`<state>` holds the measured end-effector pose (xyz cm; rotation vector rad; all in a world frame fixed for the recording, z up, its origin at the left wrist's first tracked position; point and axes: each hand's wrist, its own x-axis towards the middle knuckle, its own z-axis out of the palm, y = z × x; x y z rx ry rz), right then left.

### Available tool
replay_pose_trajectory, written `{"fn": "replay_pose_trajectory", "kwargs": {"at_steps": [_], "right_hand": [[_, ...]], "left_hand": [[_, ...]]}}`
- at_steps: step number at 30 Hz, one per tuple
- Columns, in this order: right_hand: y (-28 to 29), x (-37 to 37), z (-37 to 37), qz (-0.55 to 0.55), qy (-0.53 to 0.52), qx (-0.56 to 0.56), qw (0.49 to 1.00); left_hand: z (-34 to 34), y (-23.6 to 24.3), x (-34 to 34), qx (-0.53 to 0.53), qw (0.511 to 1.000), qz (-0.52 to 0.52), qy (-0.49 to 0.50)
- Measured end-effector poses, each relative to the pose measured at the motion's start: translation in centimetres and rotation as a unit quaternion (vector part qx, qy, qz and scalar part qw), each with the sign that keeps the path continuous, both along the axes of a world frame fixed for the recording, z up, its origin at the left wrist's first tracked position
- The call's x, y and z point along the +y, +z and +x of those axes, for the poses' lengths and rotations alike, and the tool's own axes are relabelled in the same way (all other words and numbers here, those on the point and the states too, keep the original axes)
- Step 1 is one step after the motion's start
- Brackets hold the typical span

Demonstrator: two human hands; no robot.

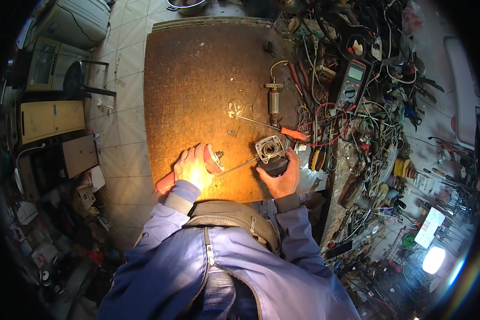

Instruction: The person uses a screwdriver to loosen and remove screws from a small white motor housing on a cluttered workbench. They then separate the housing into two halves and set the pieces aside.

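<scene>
My left hand (193, 166) is wrapped over a red power tool body (165, 184) at the near left of the wooden table (192, 80). A dark shaft end (219, 154) pokes out beside its fingers. My right hand (286, 178) grips a black motor housing (272, 168) topped by a square silver metal flange (269, 148) with a round bore. Between the hands, a thin metal rod (240, 167) slants up to the housing; its lower end lies near my left hand. Beyond them lie a screwdriver (293, 133) with an orange-red handle and a motor armature (273, 100) with copper-coloured windings.
Along the right side, tangled wires (376, 125), pliers (297, 77) and a clamp meter (352, 80) crowd the surface. Small scraps (233, 132) dot the table. A black chair (88, 77) and a yellow cabinet (53, 117) stand on the tiled floor at left.
</scene>
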<state>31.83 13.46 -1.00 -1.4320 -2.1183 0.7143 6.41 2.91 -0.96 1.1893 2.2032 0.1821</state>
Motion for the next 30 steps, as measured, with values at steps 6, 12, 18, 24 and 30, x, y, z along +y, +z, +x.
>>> {"fn": "replay_pose_trajectory", "kwargs": {"at_steps": [6,12,18,24,30], "right_hand": [[-0.5,0.1,-0.5,0.016,0.007,-0.003,1.0],[-0.1,1.0,-1.2,0.009,0.013,-0.023,1.0],[0.8,1.8,-2.1,-0.012,0.024,-0.057,0.998],[1.4,3.6,-3.3,-0.046,0.061,-0.084,0.994],[2.0,3.6,-3.5,-0.048,0.056,-0.108,0.991]], "left_hand": [[0.0,0.4,0.1,0.006,1.0,-0.003,0.003],[0.0,0.7,0.3,0.005,1.0,-0.009,-0.008],[0.1,1.0,0.3,0.022,0.999,0.027,-0.01],[0.2,1.1,0.3,0.029,0.999,0.03,-0.012],[-0.1,0.9,0.3,-0.001,1.0,-0.015,-0.009]]}}
